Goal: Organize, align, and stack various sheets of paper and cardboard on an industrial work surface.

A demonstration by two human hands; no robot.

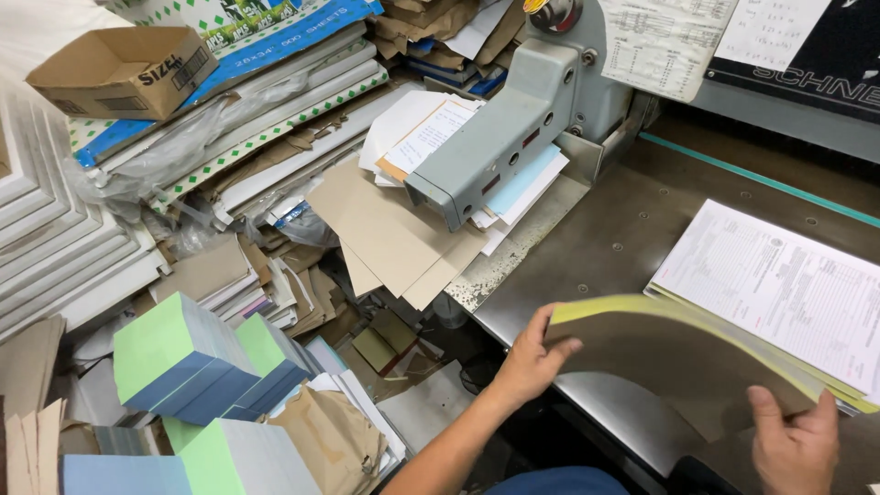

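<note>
- Left hand [530, 359] clamped on the near-left corner of a sheet stack [733, 321], fingers [556, 352] curled over the top edge, thumb out of sight beneath.
- Right hand [796, 442] pinching the stack's near edge, thumb on top, fingers tucked under and hidden (so their spread cannot be told).
- Stack lying between the two grips, bowed upward at the left fingers' side; brown board on its underside, yellow sheets above, a white printed form uppermost.
- Long axis running from the left fingers away toward the upper right, far end resting flat on the grey metal table [632, 229].
- Beyond the left fingers, well apart: a grey machine arm [500, 147] over loose white and pale-blue papers.
- Left of the left fingers, down off the table: green-and-blue paper blocks [183, 362] amid cardboard scraps.
</note>
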